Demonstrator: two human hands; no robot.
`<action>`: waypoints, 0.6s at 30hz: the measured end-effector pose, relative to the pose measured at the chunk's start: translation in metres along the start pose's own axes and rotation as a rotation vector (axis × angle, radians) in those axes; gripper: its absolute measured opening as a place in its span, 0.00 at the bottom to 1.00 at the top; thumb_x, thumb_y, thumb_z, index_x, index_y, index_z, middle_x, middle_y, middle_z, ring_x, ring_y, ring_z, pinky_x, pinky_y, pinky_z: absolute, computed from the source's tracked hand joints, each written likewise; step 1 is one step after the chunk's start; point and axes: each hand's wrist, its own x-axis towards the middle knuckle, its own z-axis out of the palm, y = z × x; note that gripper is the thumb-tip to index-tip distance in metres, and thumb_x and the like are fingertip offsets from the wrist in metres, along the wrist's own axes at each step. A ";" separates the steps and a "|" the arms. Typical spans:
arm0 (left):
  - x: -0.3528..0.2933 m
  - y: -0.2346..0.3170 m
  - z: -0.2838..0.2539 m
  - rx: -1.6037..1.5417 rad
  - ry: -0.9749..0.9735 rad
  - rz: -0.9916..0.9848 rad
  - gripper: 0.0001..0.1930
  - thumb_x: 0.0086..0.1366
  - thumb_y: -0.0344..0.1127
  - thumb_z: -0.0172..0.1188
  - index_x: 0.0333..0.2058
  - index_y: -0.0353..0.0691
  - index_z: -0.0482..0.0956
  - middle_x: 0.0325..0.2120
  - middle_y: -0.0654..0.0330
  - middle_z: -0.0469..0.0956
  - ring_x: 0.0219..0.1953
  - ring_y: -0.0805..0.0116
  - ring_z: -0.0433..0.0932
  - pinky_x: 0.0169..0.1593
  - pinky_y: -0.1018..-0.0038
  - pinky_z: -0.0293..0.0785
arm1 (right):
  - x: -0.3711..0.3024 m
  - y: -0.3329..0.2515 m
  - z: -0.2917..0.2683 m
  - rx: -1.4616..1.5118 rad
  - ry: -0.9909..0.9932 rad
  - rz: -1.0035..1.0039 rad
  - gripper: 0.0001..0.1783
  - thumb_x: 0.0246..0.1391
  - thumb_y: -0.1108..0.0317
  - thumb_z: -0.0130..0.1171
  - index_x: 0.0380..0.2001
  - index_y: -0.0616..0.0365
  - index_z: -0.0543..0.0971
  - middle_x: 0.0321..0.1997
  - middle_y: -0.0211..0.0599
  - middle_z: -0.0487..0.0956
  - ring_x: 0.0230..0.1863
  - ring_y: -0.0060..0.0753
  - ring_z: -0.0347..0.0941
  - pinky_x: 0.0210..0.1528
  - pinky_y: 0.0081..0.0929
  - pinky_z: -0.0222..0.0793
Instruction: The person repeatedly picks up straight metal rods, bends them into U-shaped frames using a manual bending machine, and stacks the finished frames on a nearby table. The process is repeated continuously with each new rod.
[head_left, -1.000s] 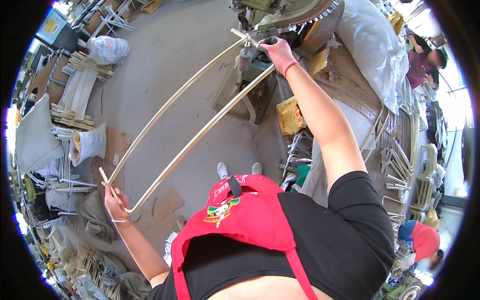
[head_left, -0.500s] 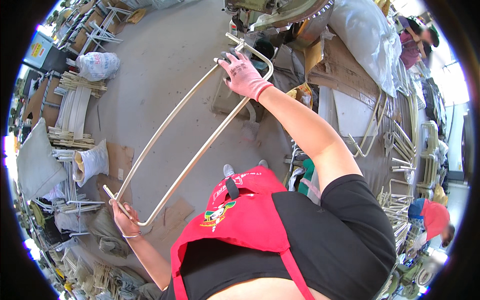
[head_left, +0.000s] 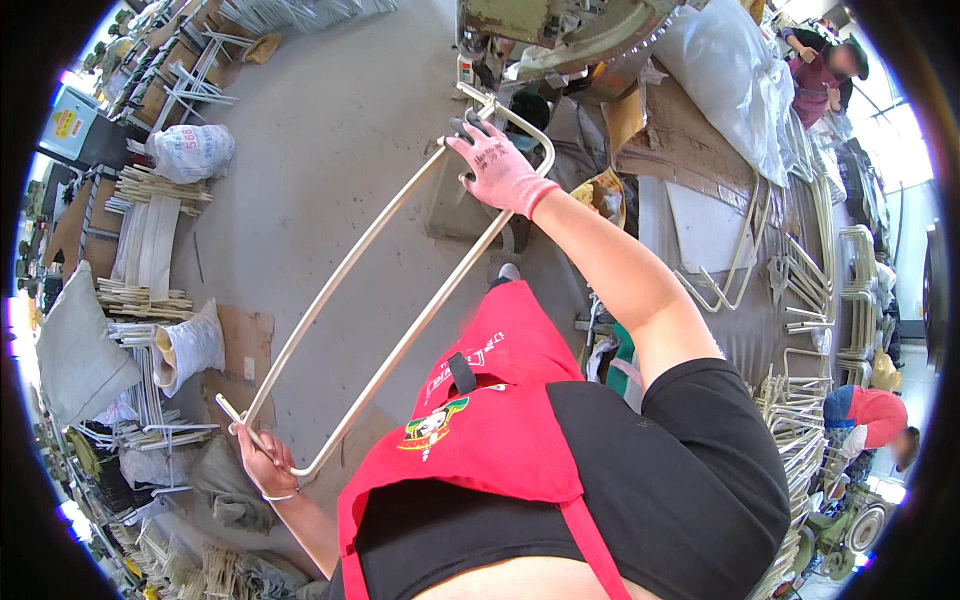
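Observation:
Between my hands hangs a long cream-coloured bent tube frame [head_left: 412, 335], slanting from lower left to upper right. My bare left hand [head_left: 266, 462], with a band at the wrist, is closed round its near lower corner, beside a short crosspiece. My right hand [head_left: 497, 170], in a pink glove with dark fingertips, lies across the far end, fingers curled over the tubing; part of the grip is hidden beneath the palm. A green metal machine [head_left: 520, 22] stands just beyond the frame's far end.
Bundled tubes [head_left: 150, 235] and a white sack [head_left: 190, 345] are on the left. Cardboard [head_left: 690, 135], plastic sheeting [head_left: 725, 75] and stacked bent frames [head_left: 790, 430] line the right. Two people [head_left: 822, 80] are further off at the right. A grey floor [head_left: 300, 150] lies ahead.
The frame has shifted slightly right and down in view, with both hands still on it. One foot has moved forward under the red apron. The machine shows a little more.

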 end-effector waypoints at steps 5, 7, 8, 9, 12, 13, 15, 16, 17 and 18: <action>-0.004 0.001 0.006 -0.004 0.047 0.006 0.17 0.75 0.52 0.42 0.32 0.50 0.70 0.09 0.69 0.61 0.04 0.78 0.53 0.06 0.79 0.51 | 0.000 -0.004 -0.005 -0.022 -0.001 0.007 0.35 0.52 0.60 0.62 0.63 0.53 0.65 0.64 0.57 0.66 0.69 0.54 0.56 0.74 0.43 0.46; -0.001 -0.002 0.007 0.001 0.048 0.002 0.18 0.75 0.53 0.42 0.31 0.49 0.70 0.08 0.69 0.60 0.04 0.78 0.53 0.06 0.79 0.51 | 0.002 -0.004 -0.004 -0.027 -0.010 -0.008 0.36 0.52 0.59 0.62 0.63 0.53 0.65 0.65 0.57 0.65 0.69 0.55 0.56 0.73 0.43 0.47; 0.000 -0.003 0.007 0.020 0.081 0.004 0.20 0.75 0.54 0.42 0.29 0.49 0.69 0.08 0.69 0.59 0.04 0.78 0.52 0.06 0.79 0.51 | 0.001 -0.005 -0.004 -0.030 -0.014 -0.013 0.36 0.52 0.59 0.62 0.63 0.53 0.65 0.65 0.57 0.65 0.69 0.56 0.56 0.73 0.44 0.48; 0.002 -0.005 0.006 0.019 0.075 -0.006 0.20 0.75 0.54 0.42 0.29 0.49 0.69 0.08 0.69 0.59 0.04 0.78 0.52 0.06 0.79 0.51 | 0.001 -0.009 -0.014 0.007 -0.036 0.006 0.36 0.51 0.59 0.63 0.63 0.53 0.65 0.66 0.56 0.64 0.69 0.58 0.56 0.72 0.45 0.50; 0.006 -0.007 -0.001 0.000 0.064 -0.008 0.21 0.75 0.55 0.42 0.27 0.49 0.69 0.08 0.70 0.59 0.04 0.78 0.52 0.06 0.78 0.51 | 0.001 -0.009 -0.009 -0.069 -0.036 0.002 0.35 0.54 0.58 0.60 0.63 0.56 0.64 0.65 0.57 0.66 0.69 0.52 0.57 0.74 0.43 0.44; 0.006 -0.007 0.001 0.005 0.073 -0.002 0.21 0.75 0.55 0.42 0.27 0.49 0.69 0.08 0.70 0.58 0.04 0.78 0.52 0.06 0.78 0.51 | 0.002 -0.010 -0.009 -0.072 -0.046 0.005 0.35 0.54 0.58 0.60 0.63 0.56 0.64 0.65 0.56 0.66 0.70 0.52 0.57 0.74 0.43 0.44; 0.009 -0.006 0.006 0.018 0.090 0.008 0.21 0.75 0.55 0.42 0.27 0.48 0.69 0.08 0.70 0.58 0.04 0.78 0.52 0.06 0.77 0.50 | 0.003 -0.009 -0.010 -0.078 -0.066 0.017 0.35 0.54 0.58 0.59 0.64 0.55 0.63 0.65 0.56 0.66 0.70 0.53 0.57 0.74 0.43 0.44; 0.018 -0.009 0.000 0.041 0.066 0.016 0.21 0.75 0.55 0.42 0.28 0.48 0.69 0.08 0.70 0.57 0.04 0.78 0.52 0.07 0.78 0.50 | 0.004 -0.009 -0.009 -0.113 -0.072 0.003 0.35 0.55 0.58 0.58 0.64 0.55 0.63 0.65 0.56 0.66 0.70 0.54 0.57 0.74 0.43 0.44; 0.023 -0.009 -0.011 0.049 0.036 -0.019 0.20 0.75 0.55 0.42 0.30 0.48 0.69 0.08 0.70 0.57 0.05 0.79 0.52 0.07 0.78 0.50 | 0.003 -0.013 -0.014 -0.102 -0.090 0.063 0.33 0.56 0.62 0.55 0.65 0.54 0.63 0.66 0.56 0.65 0.70 0.52 0.56 0.74 0.42 0.44; 0.030 -0.011 -0.027 0.054 -0.004 -0.053 0.20 0.75 0.55 0.41 0.31 0.48 0.69 0.08 0.70 0.57 0.05 0.79 0.53 0.07 0.78 0.50 | 0.004 -0.012 -0.010 -0.184 0.015 -0.017 0.29 0.56 0.63 0.55 0.61 0.55 0.67 0.61 0.54 0.69 0.67 0.51 0.60 0.71 0.42 0.49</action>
